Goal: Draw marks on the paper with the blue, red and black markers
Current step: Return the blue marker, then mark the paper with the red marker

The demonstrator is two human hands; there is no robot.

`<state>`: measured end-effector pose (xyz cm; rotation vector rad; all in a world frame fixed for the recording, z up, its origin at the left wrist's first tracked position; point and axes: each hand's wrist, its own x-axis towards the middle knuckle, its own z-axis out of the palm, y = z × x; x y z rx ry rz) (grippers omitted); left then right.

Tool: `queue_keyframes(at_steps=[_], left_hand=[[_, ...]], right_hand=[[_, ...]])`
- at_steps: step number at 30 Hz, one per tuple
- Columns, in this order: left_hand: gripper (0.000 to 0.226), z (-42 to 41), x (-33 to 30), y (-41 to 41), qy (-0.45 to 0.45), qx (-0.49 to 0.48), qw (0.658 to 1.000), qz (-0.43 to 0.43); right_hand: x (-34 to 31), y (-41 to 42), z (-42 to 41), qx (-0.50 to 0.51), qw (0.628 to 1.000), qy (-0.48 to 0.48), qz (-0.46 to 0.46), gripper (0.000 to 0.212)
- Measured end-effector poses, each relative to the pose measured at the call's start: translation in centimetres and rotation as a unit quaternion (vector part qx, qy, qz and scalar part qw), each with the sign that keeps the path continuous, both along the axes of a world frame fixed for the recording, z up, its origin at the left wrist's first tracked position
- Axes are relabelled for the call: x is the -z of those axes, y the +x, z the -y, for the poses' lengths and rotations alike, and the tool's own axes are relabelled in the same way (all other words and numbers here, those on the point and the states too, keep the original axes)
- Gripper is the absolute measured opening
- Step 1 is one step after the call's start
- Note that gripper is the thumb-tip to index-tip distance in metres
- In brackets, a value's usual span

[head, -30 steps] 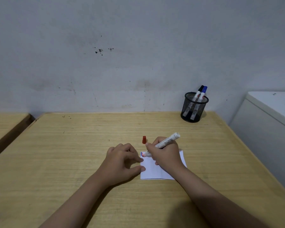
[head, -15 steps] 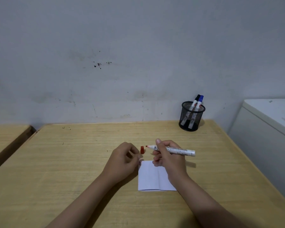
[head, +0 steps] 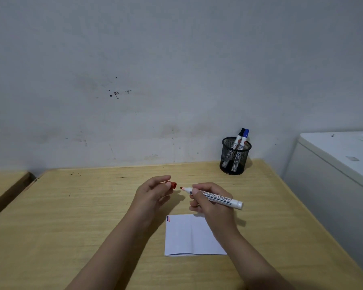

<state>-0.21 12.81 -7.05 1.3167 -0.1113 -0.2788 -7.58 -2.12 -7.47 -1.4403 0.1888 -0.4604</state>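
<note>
My right hand (head: 212,204) grips the uncapped red marker (head: 216,198), held level above the table with its red tip pointing left. Just left of that tip, my left hand (head: 151,191) pinches the red cap (head: 173,185) between thumb and fingers. Below both hands a folded white paper (head: 189,237) lies on the wooden table (head: 82,216), with a short blue mark and a short red mark (head: 168,219) at its top left corner. The black marker (head: 238,138) and blue marker (head: 244,137) stand capped in a black mesh cup (head: 235,158).
The mesh cup stands at the table's far right corner by the grey wall. A white cabinet (head: 333,174) stands right of the table. A second wooden table (head: 2,185) sits at the left, separated by a gap.
My right hand lifted the red marker off the paper and turned it level. My left hand left the paper and picked up the red cap, holding it near the tip.
</note>
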Motion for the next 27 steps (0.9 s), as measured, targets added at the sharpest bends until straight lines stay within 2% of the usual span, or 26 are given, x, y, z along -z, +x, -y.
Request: queue_keyframes(at_steps=[3,15,27], left_hand=[[0.018,0.3,-0.5,-0.5,-0.045,0.020,0.998,-0.027],[0.021,0.4,0.4,-1.3,-0.052,0.058,0.997,-0.012],[0.025,0.1,-0.4,-1.7,-0.083,0.061,0.994,0.020]], right_hand=[[0.0,-0.2,-0.1,-0.007,1.000,-0.002,0.006,0.004],[-0.3,-0.5,-0.4,-0.034,0.999,-0.018,-0.014,0.006],[-0.8,-0.4,0.0,-0.115,0.992,0.053,0.009,0.023]])
